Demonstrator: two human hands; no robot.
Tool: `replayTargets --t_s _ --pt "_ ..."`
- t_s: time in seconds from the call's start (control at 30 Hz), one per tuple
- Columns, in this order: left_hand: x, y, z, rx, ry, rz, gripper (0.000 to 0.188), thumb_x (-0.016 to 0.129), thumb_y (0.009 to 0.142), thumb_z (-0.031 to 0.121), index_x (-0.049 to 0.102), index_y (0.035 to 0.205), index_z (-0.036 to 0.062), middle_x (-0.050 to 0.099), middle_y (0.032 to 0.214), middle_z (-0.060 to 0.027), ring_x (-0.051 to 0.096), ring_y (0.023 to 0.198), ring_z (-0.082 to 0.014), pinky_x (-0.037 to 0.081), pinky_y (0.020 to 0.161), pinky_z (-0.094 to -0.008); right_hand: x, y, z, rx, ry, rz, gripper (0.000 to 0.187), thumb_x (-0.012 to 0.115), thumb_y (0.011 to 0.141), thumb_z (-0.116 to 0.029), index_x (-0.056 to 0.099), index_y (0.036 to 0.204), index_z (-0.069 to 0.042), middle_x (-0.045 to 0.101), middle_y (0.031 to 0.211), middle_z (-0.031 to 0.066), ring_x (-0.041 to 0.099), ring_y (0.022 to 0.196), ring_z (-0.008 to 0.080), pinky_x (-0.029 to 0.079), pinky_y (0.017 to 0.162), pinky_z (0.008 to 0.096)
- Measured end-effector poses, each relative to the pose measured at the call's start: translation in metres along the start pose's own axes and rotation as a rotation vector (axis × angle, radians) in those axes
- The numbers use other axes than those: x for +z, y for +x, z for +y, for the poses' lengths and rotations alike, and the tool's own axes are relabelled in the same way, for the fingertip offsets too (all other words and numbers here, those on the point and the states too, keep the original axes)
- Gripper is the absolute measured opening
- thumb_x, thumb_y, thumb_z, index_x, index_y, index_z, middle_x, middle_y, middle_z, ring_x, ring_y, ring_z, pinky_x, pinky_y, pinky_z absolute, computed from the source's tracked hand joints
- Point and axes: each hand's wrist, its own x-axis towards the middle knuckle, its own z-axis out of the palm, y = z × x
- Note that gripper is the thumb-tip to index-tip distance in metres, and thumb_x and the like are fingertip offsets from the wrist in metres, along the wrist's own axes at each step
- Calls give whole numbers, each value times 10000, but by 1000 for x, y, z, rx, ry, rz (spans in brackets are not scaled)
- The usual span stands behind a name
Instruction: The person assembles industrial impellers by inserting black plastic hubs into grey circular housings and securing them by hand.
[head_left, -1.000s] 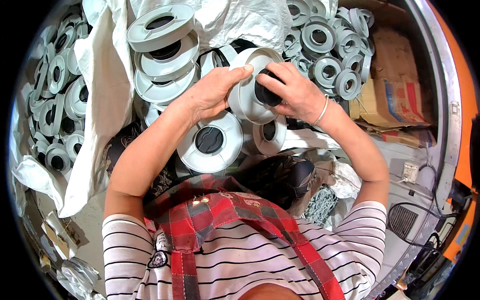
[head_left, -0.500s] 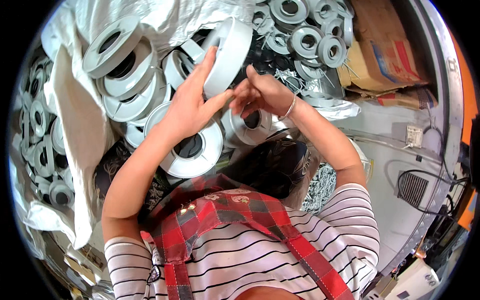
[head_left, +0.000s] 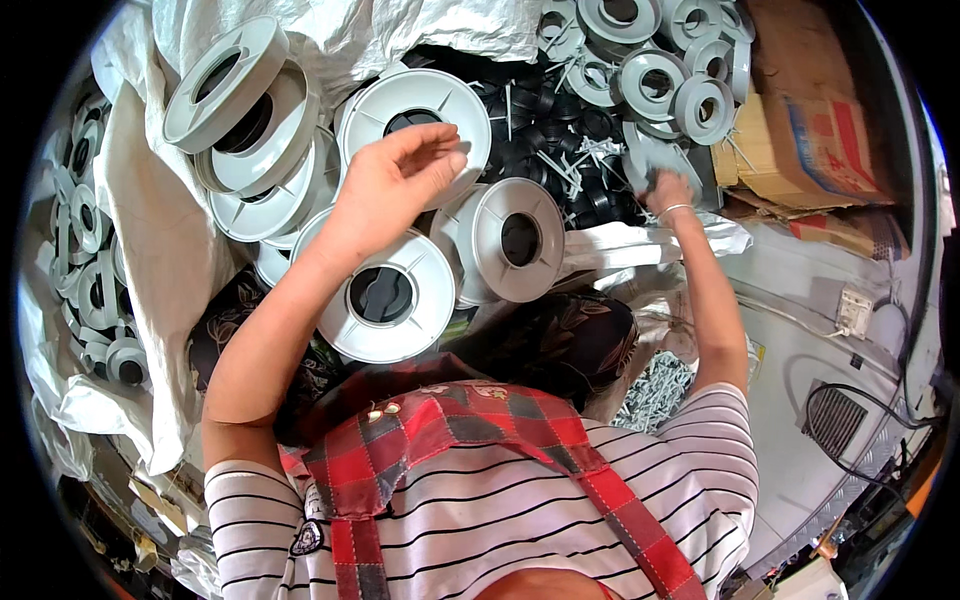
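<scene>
My left hand [head_left: 395, 190] hovers over the grey plastic spools, thumb and half-bent fingers apart, nothing between them. Just beyond it lies a round grey spool [head_left: 452, 100] with a dark hub, partly covered by the hand. Closer to me are another spool [head_left: 425, 320] with a black centre and one tilted on its side [head_left: 545, 225]. Far out to the right, my right hand [head_left: 672, 192] closes on a grey plastic ring [head_left: 655, 158] at the edge of a heap. Both that ring and the fingertips are blurred by motion.
Stacked spools [head_left: 225, 90] stand at the left, beside a white woven sack [head_left: 150, 250]. Black plastic parts [head_left: 535, 125] and smaller grey rings [head_left: 650, 82] are heaped at the back. A cardboard box [head_left: 820, 150] and a tub of screws [head_left: 655, 390] are at the right.
The spool that was tilted up at my left hand now lies flat among the others. My right hand has moved right, from beside that spool to the grey rings.
</scene>
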Motion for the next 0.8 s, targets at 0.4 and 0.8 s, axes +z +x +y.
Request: replayTargets --t_s 0.4,0.8 --pt "-12 -6 18 -289 -904 -26 317 565 854 182 495 1069 -40 573 1020 -121 596 982 -231 508 858 -415 -36 5 -98 -252 700 114 625 763 687 -179 440 1190 1 539 1155 212 537 1086 260 436 901 312" --pt "-2 -6 16 -207 -721 -11 361 569 884 239 481 1152 13 587 1039 -82 594 934 -167 522 812 -385 -70 -21 -95 -351 596 457 239 544 847 -225 581 802 6 588 700 200 587 647 312 456 606 397"
